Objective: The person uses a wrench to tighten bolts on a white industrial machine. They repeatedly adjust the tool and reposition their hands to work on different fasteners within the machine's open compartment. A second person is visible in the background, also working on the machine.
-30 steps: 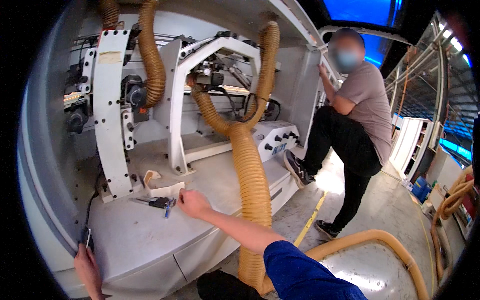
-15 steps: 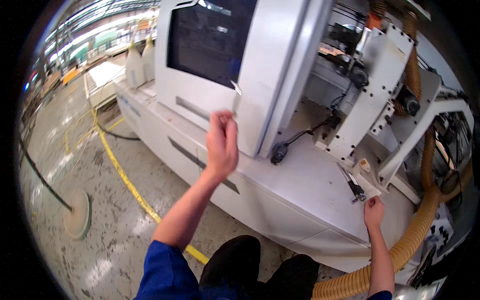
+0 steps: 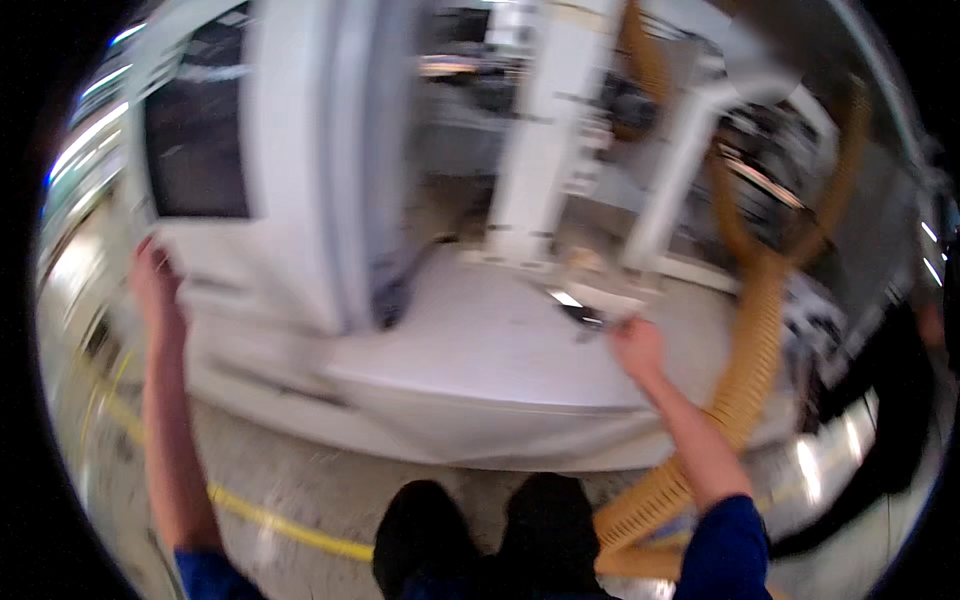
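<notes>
My left hand (image 3: 157, 285) is at the far left, beside the white cabinet (image 3: 300, 170) and just under its dark window (image 3: 196, 130). Its fingers are curled closed; motion blur hides whatever they hold. On the right, my right hand (image 3: 637, 347) is closed over the machine's pale ledge (image 3: 480, 340). Right by its fingertips lies a dark hand tool (image 3: 582, 316) with a shiny metal part, too smeared to name. Behind that sits a shallow light-coloured tray (image 3: 605, 297). Whether the right fingers grip anything cannot be made out.
A ribbed tan hose (image 3: 745, 370) runs down past my right forearm to the floor. White machine posts (image 3: 545, 130) rise behind the ledge. A dark-clothed person (image 3: 875, 420) stands at the right edge. Yellow floor tape (image 3: 290, 530) crosses below.
The view has swung right, so the machine appears farther left. My left hand has gone to the far left of the picture; the thin shiny piece above it no longer shows. My right hand stays by the tool.
</notes>
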`<control>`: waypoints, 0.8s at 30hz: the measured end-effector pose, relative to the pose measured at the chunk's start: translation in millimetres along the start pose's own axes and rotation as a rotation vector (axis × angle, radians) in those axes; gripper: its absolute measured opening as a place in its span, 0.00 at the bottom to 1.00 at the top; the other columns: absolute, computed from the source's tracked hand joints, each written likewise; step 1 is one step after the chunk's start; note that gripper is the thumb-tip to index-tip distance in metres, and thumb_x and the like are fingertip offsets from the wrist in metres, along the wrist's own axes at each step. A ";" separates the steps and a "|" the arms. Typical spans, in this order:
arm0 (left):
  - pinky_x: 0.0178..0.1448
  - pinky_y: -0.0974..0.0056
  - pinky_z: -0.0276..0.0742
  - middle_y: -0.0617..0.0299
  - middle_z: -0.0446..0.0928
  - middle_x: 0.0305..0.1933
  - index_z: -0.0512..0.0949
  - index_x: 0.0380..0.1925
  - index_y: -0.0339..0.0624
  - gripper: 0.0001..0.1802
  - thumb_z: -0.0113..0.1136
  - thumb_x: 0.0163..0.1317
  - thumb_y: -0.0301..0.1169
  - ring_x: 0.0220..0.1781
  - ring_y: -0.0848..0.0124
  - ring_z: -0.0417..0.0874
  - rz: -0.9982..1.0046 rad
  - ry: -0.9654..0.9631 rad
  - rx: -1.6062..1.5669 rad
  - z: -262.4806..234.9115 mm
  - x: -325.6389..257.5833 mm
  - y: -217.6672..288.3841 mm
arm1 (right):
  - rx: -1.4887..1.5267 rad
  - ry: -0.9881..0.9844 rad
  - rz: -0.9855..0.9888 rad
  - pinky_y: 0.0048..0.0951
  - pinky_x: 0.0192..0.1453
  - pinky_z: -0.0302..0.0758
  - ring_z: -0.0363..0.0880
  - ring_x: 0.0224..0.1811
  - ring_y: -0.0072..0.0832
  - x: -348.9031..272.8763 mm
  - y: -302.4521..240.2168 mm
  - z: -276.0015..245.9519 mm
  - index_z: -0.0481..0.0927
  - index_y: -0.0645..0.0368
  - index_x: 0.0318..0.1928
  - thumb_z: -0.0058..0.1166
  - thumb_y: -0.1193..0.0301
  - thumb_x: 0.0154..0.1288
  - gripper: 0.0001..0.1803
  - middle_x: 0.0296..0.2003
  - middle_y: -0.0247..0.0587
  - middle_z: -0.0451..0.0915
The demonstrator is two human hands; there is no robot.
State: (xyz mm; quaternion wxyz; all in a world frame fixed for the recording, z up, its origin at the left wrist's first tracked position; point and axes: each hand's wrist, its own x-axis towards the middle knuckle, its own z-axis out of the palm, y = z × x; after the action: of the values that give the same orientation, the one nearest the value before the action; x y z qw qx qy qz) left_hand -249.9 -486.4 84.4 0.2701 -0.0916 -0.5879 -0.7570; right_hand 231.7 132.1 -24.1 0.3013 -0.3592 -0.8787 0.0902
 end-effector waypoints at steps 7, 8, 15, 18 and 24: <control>0.59 0.65 0.77 0.57 0.82 0.52 0.72 0.66 0.31 0.20 0.51 0.83 0.35 0.49 0.70 0.81 0.408 -0.292 0.046 58.4 -163.0 -42.2 | -0.071 -0.081 0.070 0.55 0.47 0.84 0.88 0.41 0.54 0.8 -21.0 -10.6 0.84 0.58 0.40 0.58 0.60 0.67 0.14 0.36 0.55 0.88; 0.64 0.63 0.76 0.52 0.83 0.55 0.71 0.65 0.27 0.21 0.51 0.84 0.33 0.52 0.67 0.81 0.551 -0.404 0.210 66.6 -182.5 -47.8 | -0.073 -0.108 0.119 0.55 0.47 0.84 0.88 0.42 0.53 -0.9 -23.4 -18.5 0.84 0.56 0.42 0.59 0.59 0.67 0.14 0.37 0.54 0.88; 0.35 0.52 0.68 0.49 0.77 0.30 0.73 0.36 0.37 0.03 0.55 0.69 0.24 0.30 0.47 0.77 0.511 -1.142 0.479 138.4 -308.1 4.9 | -0.085 -0.118 0.093 0.55 0.49 0.84 0.88 0.42 0.54 -1.6 -18.6 -26.7 0.84 0.57 0.43 0.56 0.63 0.68 0.12 0.37 0.55 0.88; 0.33 0.56 0.67 0.50 0.72 0.27 0.73 0.38 0.37 0.04 0.57 0.68 0.25 0.26 0.53 0.73 0.486 -1.202 0.452 154.0 -333.3 -2.9 | -0.090 -0.073 0.060 0.55 0.49 0.84 0.88 0.42 0.54 -0.8 -16.9 -25.0 0.84 0.58 0.42 0.56 0.63 0.68 0.12 0.37 0.55 0.88; 0.41 0.62 0.71 0.57 0.74 0.37 0.73 0.46 0.34 0.13 0.60 0.63 0.26 0.36 0.69 0.72 0.075 -1.168 0.114 165.3 -318.1 4.5 | -0.046 -0.071 0.090 0.54 0.47 0.83 0.88 0.41 0.54 9.0 -12.3 24.2 0.87 0.62 0.35 0.61 0.57 0.62 0.18 0.35 0.57 0.87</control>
State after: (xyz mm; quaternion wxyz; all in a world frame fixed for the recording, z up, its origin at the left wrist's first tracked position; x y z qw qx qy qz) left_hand -10.8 -236.0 -8.6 -0.0674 -0.4995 -0.6753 -0.5385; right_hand 205.1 130.7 -34.7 0.2573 -0.4020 -0.8735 0.0961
